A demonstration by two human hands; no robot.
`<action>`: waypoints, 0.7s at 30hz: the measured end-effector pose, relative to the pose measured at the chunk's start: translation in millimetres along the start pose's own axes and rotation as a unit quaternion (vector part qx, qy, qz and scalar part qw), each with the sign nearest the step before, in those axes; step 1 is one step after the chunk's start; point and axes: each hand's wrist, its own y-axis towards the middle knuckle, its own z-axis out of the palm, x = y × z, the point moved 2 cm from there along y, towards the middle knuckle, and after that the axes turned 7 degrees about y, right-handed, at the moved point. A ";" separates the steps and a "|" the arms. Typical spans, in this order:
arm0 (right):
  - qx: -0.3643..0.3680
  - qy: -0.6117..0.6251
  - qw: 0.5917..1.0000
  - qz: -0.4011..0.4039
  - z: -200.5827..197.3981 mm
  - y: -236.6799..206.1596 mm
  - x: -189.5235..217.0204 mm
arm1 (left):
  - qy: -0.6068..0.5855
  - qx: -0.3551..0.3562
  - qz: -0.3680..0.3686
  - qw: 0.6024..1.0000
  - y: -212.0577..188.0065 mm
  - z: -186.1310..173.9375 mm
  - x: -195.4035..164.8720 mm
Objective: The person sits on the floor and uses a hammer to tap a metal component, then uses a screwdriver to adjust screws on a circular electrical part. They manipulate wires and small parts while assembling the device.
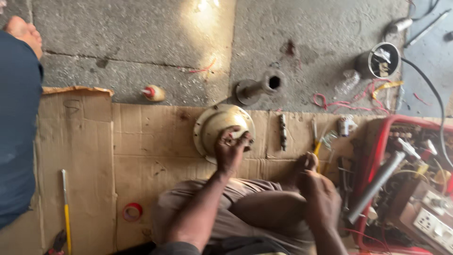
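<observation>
A round cream metal cover [214, 123] lies on flattened cardboard [141, 141] in front of my knees. My left hand [230, 147] reaches forward and grips its near edge, fingers curled over the rim. My right hand [322, 198] hangs lower right, near my foot [302, 170], blurred; whether it holds anything I cannot tell. A red tool tray [377, 141] with a grey tube [377, 184] and loose parts sits just right of that hand.
A metal pipe flange [259, 87] lies on the concrete behind the cover. A small bottle [154, 93], a red tape roll [132, 211], a yellow-handled tool [66, 212], a round tin [381, 61] and red wires [349, 101] lie about. Another person's leg [16, 127] is at left.
</observation>
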 end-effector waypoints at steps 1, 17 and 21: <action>0.053 -0.060 0.997 0.011 39.3 2.4 0.2 | -0.001 0.000 0.005 1.000 2.0 1.3 1.4; 0.381 -0.507 0.766 -0.103 231.3 51.5 60.0 | 0.209 0.231 0.190 0.931 -52.4 -1.2 -4.3; 0.650 -0.572 0.483 -0.135 287.6 -21.6 21.7 | 0.169 0.236 0.163 0.943 -44.4 -9.9 -28.4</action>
